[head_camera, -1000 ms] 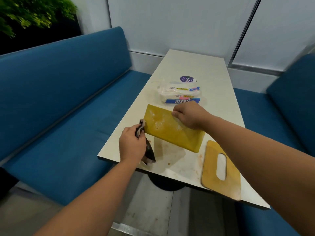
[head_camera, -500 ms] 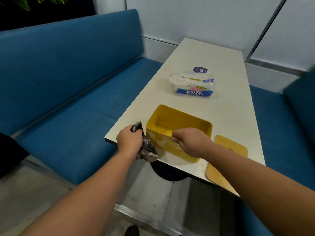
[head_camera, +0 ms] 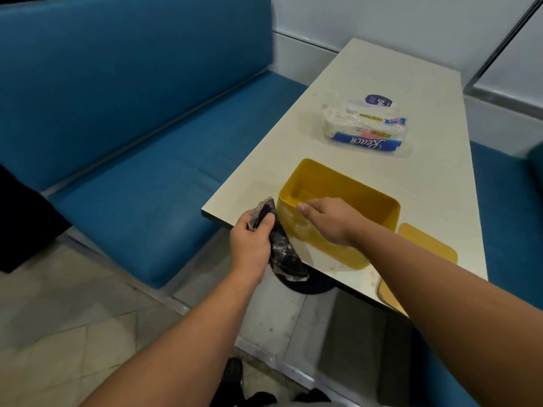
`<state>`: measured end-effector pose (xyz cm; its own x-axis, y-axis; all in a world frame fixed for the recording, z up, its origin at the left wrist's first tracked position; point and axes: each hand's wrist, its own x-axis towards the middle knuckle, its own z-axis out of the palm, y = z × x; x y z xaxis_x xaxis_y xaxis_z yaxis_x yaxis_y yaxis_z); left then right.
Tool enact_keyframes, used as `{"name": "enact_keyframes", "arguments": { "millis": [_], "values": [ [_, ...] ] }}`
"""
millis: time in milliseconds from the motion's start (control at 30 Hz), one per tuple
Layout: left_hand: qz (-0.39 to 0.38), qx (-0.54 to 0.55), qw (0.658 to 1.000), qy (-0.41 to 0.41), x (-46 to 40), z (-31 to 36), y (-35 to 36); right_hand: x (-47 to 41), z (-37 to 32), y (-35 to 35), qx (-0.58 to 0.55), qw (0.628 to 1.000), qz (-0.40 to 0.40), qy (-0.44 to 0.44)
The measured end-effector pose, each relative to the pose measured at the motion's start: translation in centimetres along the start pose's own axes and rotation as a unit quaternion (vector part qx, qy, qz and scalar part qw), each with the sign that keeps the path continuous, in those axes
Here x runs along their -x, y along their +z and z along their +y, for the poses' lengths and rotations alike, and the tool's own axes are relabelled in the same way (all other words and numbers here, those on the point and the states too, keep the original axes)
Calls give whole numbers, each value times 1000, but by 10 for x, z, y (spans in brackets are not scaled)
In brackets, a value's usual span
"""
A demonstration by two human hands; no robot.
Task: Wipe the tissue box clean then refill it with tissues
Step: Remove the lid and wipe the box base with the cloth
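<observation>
Box [head_camera: 346,198] now sits upright, mouth open, where we earlier tilted it. Our right hand [head_camera: 329,220] grips its near wall; our left hand [head_camera: 252,245] still clenches the cloth [head_camera: 283,254].

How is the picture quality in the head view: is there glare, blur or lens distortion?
Head view: wide-angle bending curves the table edges and the blue bench; soft glare lies on the tabletop near the yellow tissue box; the tissue pack is sharp enough to show printed lettering; the far right edge is blurred.
</observation>
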<state>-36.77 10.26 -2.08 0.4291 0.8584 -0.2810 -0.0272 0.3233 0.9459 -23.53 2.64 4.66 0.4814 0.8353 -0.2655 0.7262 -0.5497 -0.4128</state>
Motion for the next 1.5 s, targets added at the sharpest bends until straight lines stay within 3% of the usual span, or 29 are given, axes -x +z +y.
{"name": "enact_keyframes", "arguments": {
  "millis": [100,433,700,800,1033,1100,1200,1500],
  "values": [
    [-26,6,1000,12,3,-4,15,1,1,4,22,1000,18,-5],
    [57,-84,994,-27,1,-13,32,-2,5,6,28,999,15,-12],
    [106,-98,989,12,10,-14,39,-4,11,8,18,998,23,-59],
    [92,-109,989,47,12,-10,40,-5,11,8,21,998,26,-53],
    [31,-136,990,36,12,-6,31,-4,9,5,-2,1000,9,-25],
    [8,-195,980,44,8,-6,18,-3,8,5,-3,1000,6,-20],
    [34,-290,956,28,2,-10,-10,-1,7,5,-14,1000,0,-11],
    [-13,-379,924,49,-1,-4,15,-1,6,2,-30,999,-12,15]
  ]
}}
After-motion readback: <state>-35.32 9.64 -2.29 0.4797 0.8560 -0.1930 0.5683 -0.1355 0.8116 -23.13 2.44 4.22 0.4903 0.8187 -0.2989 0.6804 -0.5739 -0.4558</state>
